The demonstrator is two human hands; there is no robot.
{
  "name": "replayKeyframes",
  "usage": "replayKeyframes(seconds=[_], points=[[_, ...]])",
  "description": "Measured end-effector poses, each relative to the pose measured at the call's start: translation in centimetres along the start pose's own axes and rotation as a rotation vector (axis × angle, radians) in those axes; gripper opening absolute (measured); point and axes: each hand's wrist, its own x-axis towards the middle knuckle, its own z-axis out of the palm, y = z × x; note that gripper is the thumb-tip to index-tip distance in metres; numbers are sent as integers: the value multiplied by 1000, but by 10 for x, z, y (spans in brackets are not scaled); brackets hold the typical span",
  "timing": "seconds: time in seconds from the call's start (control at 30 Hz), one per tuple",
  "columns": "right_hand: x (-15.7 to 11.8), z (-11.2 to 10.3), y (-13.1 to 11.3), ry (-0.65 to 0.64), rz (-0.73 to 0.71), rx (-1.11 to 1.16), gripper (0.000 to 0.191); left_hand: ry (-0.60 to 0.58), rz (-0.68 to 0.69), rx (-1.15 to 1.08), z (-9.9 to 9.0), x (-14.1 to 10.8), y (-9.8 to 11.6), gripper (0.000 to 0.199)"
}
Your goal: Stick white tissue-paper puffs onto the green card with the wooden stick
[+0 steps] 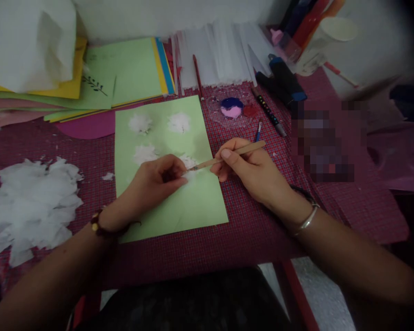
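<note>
My right hand (239, 161) grips a thin wooden stick (248, 147) like a pen, its darkened tip pointing left over a green sheet (165, 209). My left hand (158, 177) is above the middle of that sheet, thumb and forefinger pinched close to the stick's tip; what is between them is too small to make out. Several white tufts of torn paper sit on the sheet, such as one at the upper left (140, 123) and one at the upper right (179, 122). Another white tuft (188, 161) lies partly behind my fingers.
A heap of torn white paper (34, 202) lies at the left. Coloured sheets (127, 69) and white strips (221, 53) are at the back. A paint palette (232, 108), a dotted pen (269, 111), a blue-black tool (288, 80) and a cup (310, 59) stand or lie at the right.
</note>
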Motion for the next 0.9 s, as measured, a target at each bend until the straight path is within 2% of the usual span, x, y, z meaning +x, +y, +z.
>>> replayKeyframes(seconds=[0.17, 0.27, 0.4, 0.53, 0.6, 0.67, 0.7, 0.8, 0.83, 0.9], points=[[-2, -2, -1, 109, -48, 87, 20, 92, -4, 94, 4, 2, 0, 8], [-4, -1, -5, 62, -63, 105, 21, 106, -16, 87, 6, 2, 1, 8], [-10, 4, -7, -21, -56, -53, 21, 109, -26, 36, 7, 3, 0, 9], [-14, 6, -3, -62, -186, -244, 21, 103, 4, 8, 6, 5, -5, 9], [-16, 6, -2, -63, -265, -358, 21, 138, 43, 27, 8, 1, -7, 12], [-18, 6, -2, -67, -331, -450, 20, 204, 146, 167, 11, -9, -9, 11], [-19, 6, -3, -76, -355, -487, 19, 217, 240, 283, 14, -16, -9, 9], [-22, 6, -4, -131, -409, -562, 19, 100, 553, 682, 23, -39, -8, 2], [-22, 6, -4, -151, -427, -582, 19, 52, 617, 761, 26, -45, -7, 3], [-23, 6, -2, -189, -469, -628, 17, 12, 653, 836, 29, -52, -6, 5]])
